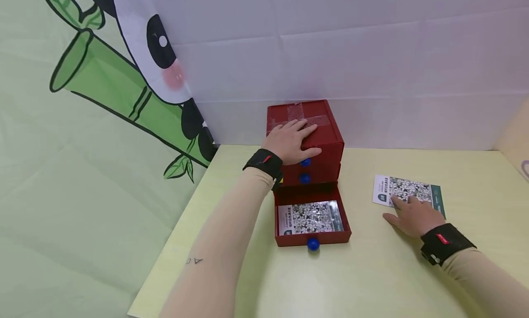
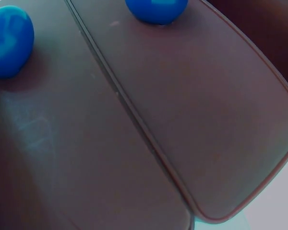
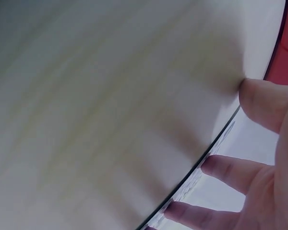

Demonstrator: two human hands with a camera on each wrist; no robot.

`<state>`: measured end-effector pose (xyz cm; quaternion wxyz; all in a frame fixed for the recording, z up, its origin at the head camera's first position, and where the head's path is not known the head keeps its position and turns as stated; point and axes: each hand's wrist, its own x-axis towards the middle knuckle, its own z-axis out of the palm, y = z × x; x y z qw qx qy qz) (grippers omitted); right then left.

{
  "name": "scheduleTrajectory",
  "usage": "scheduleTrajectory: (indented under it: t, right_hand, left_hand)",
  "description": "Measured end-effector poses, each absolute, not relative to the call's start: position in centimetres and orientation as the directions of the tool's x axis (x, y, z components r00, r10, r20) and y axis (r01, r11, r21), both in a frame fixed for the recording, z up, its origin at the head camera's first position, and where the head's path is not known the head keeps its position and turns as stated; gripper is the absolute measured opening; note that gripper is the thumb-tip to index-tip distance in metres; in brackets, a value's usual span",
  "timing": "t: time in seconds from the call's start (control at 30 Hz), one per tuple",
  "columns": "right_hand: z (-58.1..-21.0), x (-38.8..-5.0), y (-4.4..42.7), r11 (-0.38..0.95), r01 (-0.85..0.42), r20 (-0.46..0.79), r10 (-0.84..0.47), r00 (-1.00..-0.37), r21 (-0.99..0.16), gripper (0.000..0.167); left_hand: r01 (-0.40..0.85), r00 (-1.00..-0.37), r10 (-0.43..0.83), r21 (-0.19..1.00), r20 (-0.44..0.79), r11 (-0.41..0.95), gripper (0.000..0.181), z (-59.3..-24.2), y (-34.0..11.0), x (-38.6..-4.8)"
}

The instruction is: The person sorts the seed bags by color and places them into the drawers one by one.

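My left hand [image 1: 291, 141] rests with spread fingers on top of a small dark red drawer box [image 1: 330, 139]. Its lowest drawer [image 1: 312, 238] is pulled out, and a flat card [image 1: 312, 218] printed with white flowers lies inside. In the left wrist view, two blue knobs [image 2: 157, 9] stand out from the upper drawer fronts [image 2: 149, 110]. On the table to the right, my right hand [image 1: 415, 216] touches a second flower-printed card [image 1: 407, 187] with its fingertips. The right wrist view shows the thumb [image 3: 264, 98] set down on the tabletop and fingers [image 3: 233, 172] at the card.
The box stands near the back of the pale yellow table [image 1: 297, 286], close to a white cloth backdrop [image 1: 351, 65]. A green cloth with a cartoon print [image 1: 115, 79] hangs at the left. The open drawer juts toward the front, with a blue knob [image 1: 313, 244].
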<state>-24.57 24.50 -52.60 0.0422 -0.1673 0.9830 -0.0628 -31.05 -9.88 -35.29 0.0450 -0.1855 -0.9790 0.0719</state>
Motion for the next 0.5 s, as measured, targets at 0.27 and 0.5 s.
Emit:
scheduleTrajectory:
  t: [0.27,0.5]
  right_hand:
    - [-52.7,-24.5,21.4,0.933,-0.339,-0.044,-0.346,-0.937,-0.119,0.081]
    - [-52.4,-24.2,19.6,0.93,-0.352,-0.02,-0.356,-0.934,-0.101,0.081]
  left_hand:
    - [0.362,-0.926,0.373,-0.155,0.055,0.919,0.08,-35.2,-10.0,-31.1]
    - [0.362,-0.925,0.375,-0.157,0.059,0.919,0.08,-35.1,-10.2,-31.0]
